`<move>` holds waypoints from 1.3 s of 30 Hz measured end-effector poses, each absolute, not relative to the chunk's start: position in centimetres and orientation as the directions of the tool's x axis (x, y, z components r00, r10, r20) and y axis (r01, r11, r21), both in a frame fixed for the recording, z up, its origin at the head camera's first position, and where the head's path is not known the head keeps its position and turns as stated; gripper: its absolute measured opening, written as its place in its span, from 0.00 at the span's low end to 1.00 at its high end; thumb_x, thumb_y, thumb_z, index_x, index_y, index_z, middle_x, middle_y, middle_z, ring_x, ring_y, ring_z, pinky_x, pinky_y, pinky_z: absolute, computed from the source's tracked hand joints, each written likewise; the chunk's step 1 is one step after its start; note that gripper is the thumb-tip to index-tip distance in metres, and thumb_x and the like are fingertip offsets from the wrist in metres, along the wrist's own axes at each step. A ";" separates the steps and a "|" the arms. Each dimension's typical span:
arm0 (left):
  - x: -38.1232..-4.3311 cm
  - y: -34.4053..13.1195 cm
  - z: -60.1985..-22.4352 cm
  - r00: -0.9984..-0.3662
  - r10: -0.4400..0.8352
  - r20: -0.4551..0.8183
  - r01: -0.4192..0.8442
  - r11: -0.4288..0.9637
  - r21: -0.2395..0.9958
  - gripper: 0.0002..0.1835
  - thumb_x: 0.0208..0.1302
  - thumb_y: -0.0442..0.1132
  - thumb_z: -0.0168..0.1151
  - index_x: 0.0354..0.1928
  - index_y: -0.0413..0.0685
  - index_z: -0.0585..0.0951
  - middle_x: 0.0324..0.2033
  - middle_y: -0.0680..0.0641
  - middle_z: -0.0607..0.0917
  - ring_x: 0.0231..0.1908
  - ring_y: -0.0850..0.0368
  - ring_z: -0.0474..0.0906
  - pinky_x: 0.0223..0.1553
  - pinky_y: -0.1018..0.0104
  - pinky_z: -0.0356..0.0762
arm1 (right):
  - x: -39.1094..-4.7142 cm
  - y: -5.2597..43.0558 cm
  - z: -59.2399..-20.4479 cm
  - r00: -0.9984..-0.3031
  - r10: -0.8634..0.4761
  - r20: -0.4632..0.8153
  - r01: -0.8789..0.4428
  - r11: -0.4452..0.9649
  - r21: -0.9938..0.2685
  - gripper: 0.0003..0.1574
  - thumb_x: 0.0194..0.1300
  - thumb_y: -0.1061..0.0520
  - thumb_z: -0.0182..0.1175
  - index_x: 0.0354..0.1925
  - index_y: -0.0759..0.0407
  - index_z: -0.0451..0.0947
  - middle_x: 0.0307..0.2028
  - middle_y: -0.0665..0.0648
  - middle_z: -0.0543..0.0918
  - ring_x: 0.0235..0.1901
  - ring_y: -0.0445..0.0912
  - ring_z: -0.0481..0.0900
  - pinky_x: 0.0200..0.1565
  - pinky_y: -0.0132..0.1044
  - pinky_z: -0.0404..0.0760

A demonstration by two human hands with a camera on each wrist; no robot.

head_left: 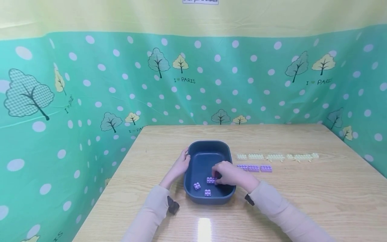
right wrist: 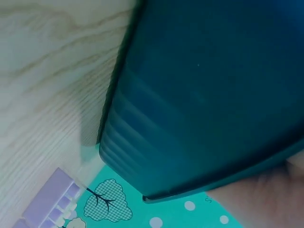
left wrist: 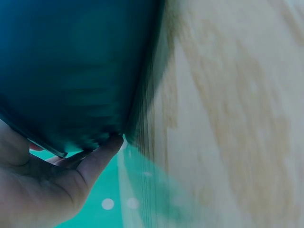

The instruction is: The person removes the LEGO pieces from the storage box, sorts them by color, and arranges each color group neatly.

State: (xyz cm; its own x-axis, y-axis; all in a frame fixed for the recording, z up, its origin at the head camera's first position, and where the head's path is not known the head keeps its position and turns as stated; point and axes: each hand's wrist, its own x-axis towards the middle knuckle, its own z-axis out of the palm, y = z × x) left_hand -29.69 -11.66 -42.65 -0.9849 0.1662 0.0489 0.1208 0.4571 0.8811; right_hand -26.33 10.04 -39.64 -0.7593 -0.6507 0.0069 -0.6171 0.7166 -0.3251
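Observation:
A dark blue rectangular bin stands in front of the person, also filling much of both wrist views. My left hand grips its left rim, with a finger along the outer wall in the left wrist view. Reaching over the right wall, my right hand pinches a purple toy brick inside the bin; its fingertips cover the brick's right end. Two smaller purple bricks, one tilted and one square-on, lie near it on the bin floor. The right wrist view shows only part of that hand behind the rim.
Right of the bin, a row of purple bricks lies on the wooden table. Behind it runs a row of pale yellow bricks. A green dotted curtain hangs round the table's back and sides.

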 end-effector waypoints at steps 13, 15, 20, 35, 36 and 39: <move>-29.7 -11.6 -42.7 -0.986 0.159 0.053 0.121 0.459 0.880 0.27 0.73 0.37 0.36 0.71 0.36 0.51 0.62 0.28 0.68 0.61 0.36 0.67 0.63 0.45 0.65 | -25.9 9.9 -40.0 -0.770 -0.636 0.056 -0.628 0.739 -0.244 0.06 0.51 0.56 0.70 0.29 0.52 0.82 0.26 0.46 0.81 0.27 0.36 0.73 0.33 0.29 0.77; -29.7 -11.6 -42.7 -0.985 0.161 0.056 0.124 0.453 0.883 0.27 0.73 0.37 0.35 0.71 0.36 0.50 0.62 0.28 0.68 0.61 0.36 0.67 0.63 0.45 0.64 | -26.0 9.9 -40.2 -0.767 -0.638 0.069 -0.635 0.738 -0.228 0.06 0.51 0.56 0.70 0.30 0.52 0.82 0.27 0.46 0.82 0.28 0.37 0.74 0.35 0.30 0.78; -29.7 -11.6 -42.7 -0.985 0.161 0.055 0.123 0.450 0.884 0.27 0.73 0.38 0.35 0.71 0.36 0.50 0.61 0.28 0.68 0.61 0.36 0.68 0.63 0.45 0.64 | -26.1 9.9 -40.3 -0.769 -0.634 0.086 -0.630 0.728 -0.271 0.06 0.52 0.57 0.69 0.32 0.51 0.82 0.30 0.46 0.83 0.31 0.37 0.77 0.38 0.31 0.80; -29.8 -11.7 -42.9 -0.986 0.160 0.044 0.112 0.450 0.886 0.27 0.73 0.38 0.35 0.71 0.37 0.50 0.61 0.29 0.69 0.60 0.37 0.69 0.62 0.45 0.66 | -26.1 10.5 -40.2 -0.726 -0.652 0.219 -0.676 0.617 -0.403 0.10 0.55 0.56 0.67 0.38 0.56 0.84 0.33 0.50 0.83 0.36 0.41 0.80 0.41 0.34 0.82; -29.8 -11.7 -42.9 -0.987 0.158 0.042 0.110 0.452 0.885 0.27 0.73 0.38 0.35 0.71 0.37 0.50 0.61 0.30 0.69 0.59 0.37 0.70 0.62 0.45 0.66 | -26.1 10.5 -40.2 -0.722 -0.653 0.229 -0.680 0.608 -0.411 0.10 0.55 0.56 0.67 0.38 0.57 0.84 0.33 0.50 0.83 0.36 0.42 0.80 0.41 0.34 0.82; -29.6 -11.7 -42.8 -0.987 0.154 0.041 0.108 0.455 0.884 0.27 0.74 0.39 0.35 0.71 0.37 0.51 0.61 0.30 0.69 0.59 0.37 0.69 0.62 0.45 0.65 | -26.2 10.7 -40.3 -0.718 -0.648 0.254 -0.685 0.595 -0.420 0.11 0.56 0.56 0.67 0.38 0.57 0.84 0.33 0.50 0.83 0.36 0.42 0.80 0.41 0.36 0.83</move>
State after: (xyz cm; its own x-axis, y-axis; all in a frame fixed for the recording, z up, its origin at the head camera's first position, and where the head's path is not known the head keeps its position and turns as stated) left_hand -29.62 -11.70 -42.81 -0.9873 0.1537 0.0411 0.1076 0.4551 0.8839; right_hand -26.16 10.65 -40.33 -0.7182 -0.6478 0.2542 -0.6853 0.5950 -0.4199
